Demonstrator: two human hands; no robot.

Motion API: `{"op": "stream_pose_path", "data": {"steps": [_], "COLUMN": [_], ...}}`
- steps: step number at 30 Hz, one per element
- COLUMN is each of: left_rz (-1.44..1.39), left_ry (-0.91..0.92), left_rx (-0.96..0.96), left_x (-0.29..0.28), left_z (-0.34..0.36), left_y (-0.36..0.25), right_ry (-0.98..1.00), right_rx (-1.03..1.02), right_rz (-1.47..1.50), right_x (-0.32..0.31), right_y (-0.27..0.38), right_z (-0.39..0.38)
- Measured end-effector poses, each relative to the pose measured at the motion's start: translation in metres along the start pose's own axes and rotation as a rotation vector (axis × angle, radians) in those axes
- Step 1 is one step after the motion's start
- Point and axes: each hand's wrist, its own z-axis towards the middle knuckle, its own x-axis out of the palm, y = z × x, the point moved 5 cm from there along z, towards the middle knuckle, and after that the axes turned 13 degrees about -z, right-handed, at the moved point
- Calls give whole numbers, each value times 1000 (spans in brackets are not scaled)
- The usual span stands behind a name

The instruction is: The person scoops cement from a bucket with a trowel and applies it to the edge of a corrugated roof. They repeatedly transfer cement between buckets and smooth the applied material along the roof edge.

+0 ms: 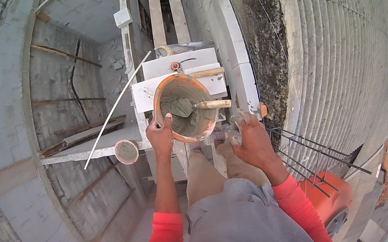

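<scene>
An orange bucket [154, 99] with grey mortar [175, 107] inside stands in front of me, against pale blocks. My left hand [160, 134] is closed on its near left rim, with the thumb over the edge. In the bucket lies a trowel [213, 104], its blade in the mortar and its wooden handle sticking out over the right rim. My right hand [251, 142] is just right of the bucket, fingers curled and smeared grey. Something grey and lumpy shows at its fingers; what it is I cannot make out.
Behind the bucket are white blocks [156, 68], an orange tape measure [175, 66], a wooden handle [205, 73] and a saw [186, 47]. Left are a mortar tub [127, 152], a thin white strip [117, 109] and a drop into rooms. Rebar [321, 150] juts out at right, beside corrugated roofing [346, 42].
</scene>
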Motion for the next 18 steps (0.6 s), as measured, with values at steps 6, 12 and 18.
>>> {"op": "stream_pose_path", "data": {"steps": [6,12,18], "left_rz": [39,130,303], "left_ry": [137,260,384], "left_rx": [37,71,154], "left_x": [10,39,73], "left_z": [-71,-101,-93], "left_y": [-80,-106,-136], "right_ry": [232,334,107], "right_rx": [146,171,122], "right_rz": [15,239,68], "right_x": [77,67,27], "right_y": [-41,-21,-36], "right_z": [6,-26,-39]}}
